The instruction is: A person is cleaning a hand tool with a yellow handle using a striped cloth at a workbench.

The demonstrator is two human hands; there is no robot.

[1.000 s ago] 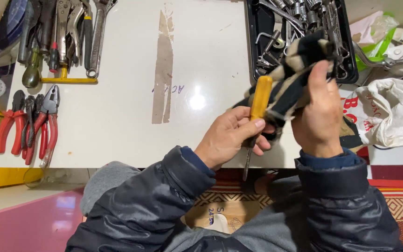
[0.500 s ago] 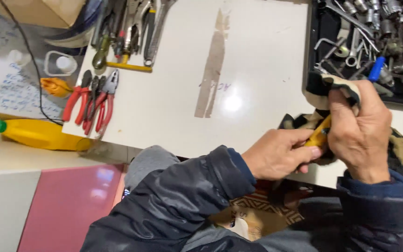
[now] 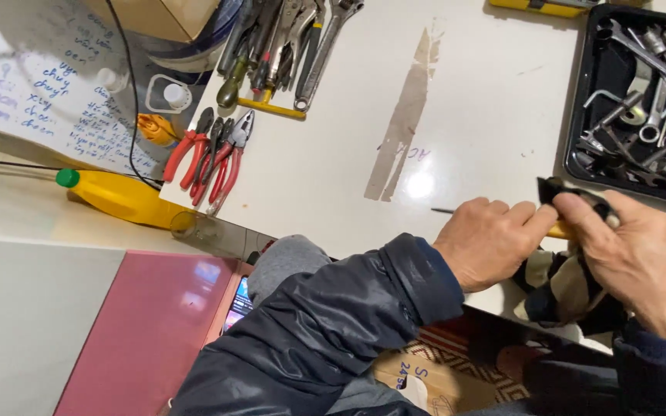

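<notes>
Up in the far left corner there's a white sheet of paper (image 3: 36, 92) covered in blue handwriting, with a brown cardboard box (image 3: 165, 15) just behind it at the top edge. A yellow bottle with a green cap (image 3: 117, 196) lies on its side below the paper, right at the edge of the tabletop (image 3: 333, 146). The tabletop is plain white and glossy, with a strip of brownish tape (image 3: 406, 115) stuck across the middle. Below it there's a pink panel (image 3: 148, 331), and a patterned rug shows under the person's arms.

Containers: a black tray (image 3: 583, 115) on the right is packed with sockets, hex keys and wrenches. Loose on the tabletop are red-handled pliers (image 3: 210, 158) and a pile of wrenches and locking pliers (image 3: 287, 46) at the top.

The left hand (image 3: 491, 243) has its fingers wrapped around a screwdriver (image 3: 558, 229) with a yellow handle, the thin shaft poking out to the left just over the tabletop. The right hand (image 3: 641, 258) pinches a dark-and-cream rag (image 3: 564, 289) over that handle, so most of it is covered.
</notes>
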